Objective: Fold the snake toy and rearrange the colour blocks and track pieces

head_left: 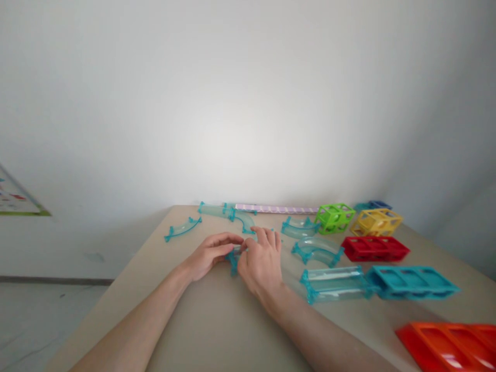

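Note:
Both hands meet at the middle of the table around a translucent teal track piece. My left hand grips its left side, thumb and fingers closed on it. From the right, my right hand covers much of the piece, with bent fingers pressed to it. Only a small part of the piece shows between the hands, so its full shape is hidden. Just beyond the fingers lies a curved teal track piece, joined at its left to a straight track piece.
More curved track lies at left; clear curves and straight tubes lie at right. Green, yellow, red, teal and orange frame blocks line the right side. A purple strip runs along the wall.

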`<state>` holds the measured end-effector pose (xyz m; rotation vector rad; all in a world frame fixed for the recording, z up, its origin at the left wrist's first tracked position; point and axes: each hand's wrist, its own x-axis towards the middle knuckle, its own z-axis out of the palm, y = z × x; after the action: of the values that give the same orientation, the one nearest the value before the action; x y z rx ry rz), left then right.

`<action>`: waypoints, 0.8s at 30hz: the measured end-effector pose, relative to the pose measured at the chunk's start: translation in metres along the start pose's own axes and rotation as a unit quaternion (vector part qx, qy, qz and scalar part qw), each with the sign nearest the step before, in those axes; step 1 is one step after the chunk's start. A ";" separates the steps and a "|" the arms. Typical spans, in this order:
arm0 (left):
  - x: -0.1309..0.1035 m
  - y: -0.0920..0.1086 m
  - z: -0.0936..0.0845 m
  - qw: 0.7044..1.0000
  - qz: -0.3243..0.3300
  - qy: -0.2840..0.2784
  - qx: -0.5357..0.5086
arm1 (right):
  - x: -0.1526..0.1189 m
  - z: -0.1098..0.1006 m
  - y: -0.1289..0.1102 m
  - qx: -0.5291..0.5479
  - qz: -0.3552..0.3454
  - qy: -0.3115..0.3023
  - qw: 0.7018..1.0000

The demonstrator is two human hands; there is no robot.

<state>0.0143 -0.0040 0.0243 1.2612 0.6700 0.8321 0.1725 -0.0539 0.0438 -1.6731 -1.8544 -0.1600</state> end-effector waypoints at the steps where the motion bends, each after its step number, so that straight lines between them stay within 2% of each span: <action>1: -0.001 0.001 0.000 1.000 -0.002 -0.008 0.000 | -0.001 -0.001 -0.002 -0.009 0.004 0.000 1.000; 8: -0.003 0.002 0.007 0.996 -0.005 -0.072 -0.047 | 0.001 -0.001 -0.003 -0.054 0.032 -0.018 0.998; 17: 0.001 -0.005 0.006 0.997 0.018 -0.066 -0.045 | 0.017 -0.001 0.014 -0.086 0.013 -0.069 0.994; 21: 0.001 -0.006 0.005 0.996 0.016 -0.077 -0.045 | 0.022 -0.003 0.022 -0.114 -0.019 -0.076 0.990; 24: 0.001 -0.007 0.004 0.997 0.012 -0.067 -0.039 | 0.020 -0.009 0.019 -0.130 -0.023 -0.059 0.990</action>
<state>0.0189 -0.0059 0.0185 1.2451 0.5124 0.7789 0.1939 -0.0379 0.0551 -1.8497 -2.0322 -0.3404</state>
